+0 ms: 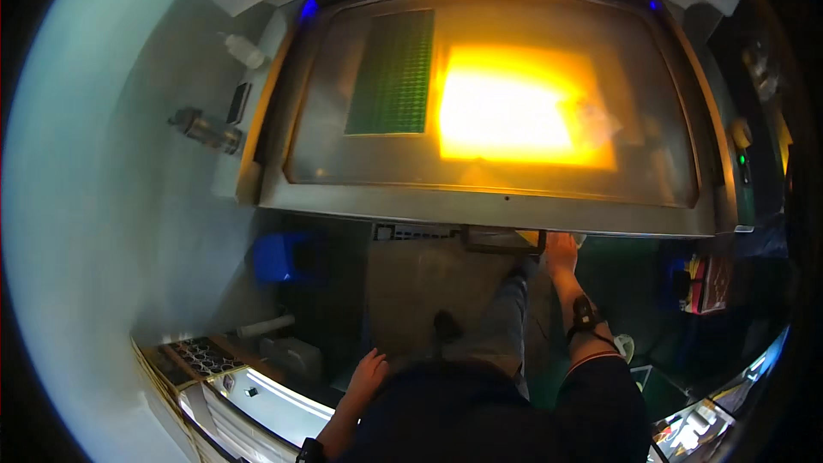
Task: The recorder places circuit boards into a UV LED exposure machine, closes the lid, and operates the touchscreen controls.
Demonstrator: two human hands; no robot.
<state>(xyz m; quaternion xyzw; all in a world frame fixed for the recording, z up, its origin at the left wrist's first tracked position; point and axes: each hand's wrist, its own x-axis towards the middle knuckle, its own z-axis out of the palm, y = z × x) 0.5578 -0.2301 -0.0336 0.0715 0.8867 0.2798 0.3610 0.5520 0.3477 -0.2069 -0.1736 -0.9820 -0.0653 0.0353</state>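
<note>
A large metal-framed machine bed (394,197) fills the upper middle, with a green panel (390,73) lying flat on its left half. Bright yellow-white light (501,111) glows on the right half. My right hand (561,253) reaches up to the bed's front edge, beside the right end of a dark rectangular frame (497,241) under it. Its fingertips are partly hidden there, so I cannot see whether they grip anything. Low on the left, my left hand (369,373) hangs near my body, fingers loosely extended and holding nothing.
Left of the bed are a white bottle (245,51) and a metal cylinder (206,130). A blue bin (274,258) stands below left. Dark rails border the bed. A lit white-topped bench (274,399) is at the lower left, and boxes (707,283) at the right.
</note>
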